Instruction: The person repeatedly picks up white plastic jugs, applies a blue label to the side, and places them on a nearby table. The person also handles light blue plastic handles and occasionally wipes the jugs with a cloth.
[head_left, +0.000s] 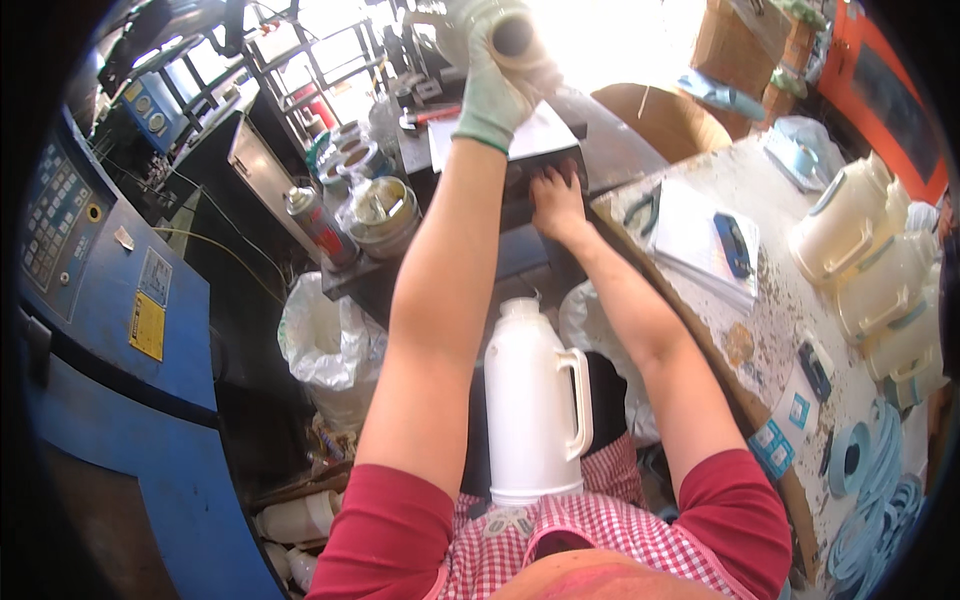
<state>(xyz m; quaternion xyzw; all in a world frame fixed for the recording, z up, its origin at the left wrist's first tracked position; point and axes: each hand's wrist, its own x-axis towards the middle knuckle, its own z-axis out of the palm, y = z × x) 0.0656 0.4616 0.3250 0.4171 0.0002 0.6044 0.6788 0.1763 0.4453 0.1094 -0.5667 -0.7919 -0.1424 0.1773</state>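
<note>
My left hand (491, 94), in a pale green work glove, is raised at the top of the view against a cream plastic vessel (469, 34) with a dark round opening; glare blurs its outline. The hand appears to grip it. My bare right hand (556, 199) rests at the near edge of the dark workbench (525, 169), fingers spread, with nothing visible in it. A white plastic thermos jug body (529, 405) with a side handle stands upright on my lap, touched by neither hand. White paper (544, 135) lies on the workbench just beyond my right hand.
A spray can (322, 229) and tape rolls (358, 159) stand left on the bench. The worn right table (697, 172) bears pliers (643, 214), papers, several cream jugs (840, 217) and light blue strips (874, 487). A lined bin (322, 330) and blue machine (135, 300) are left.
</note>
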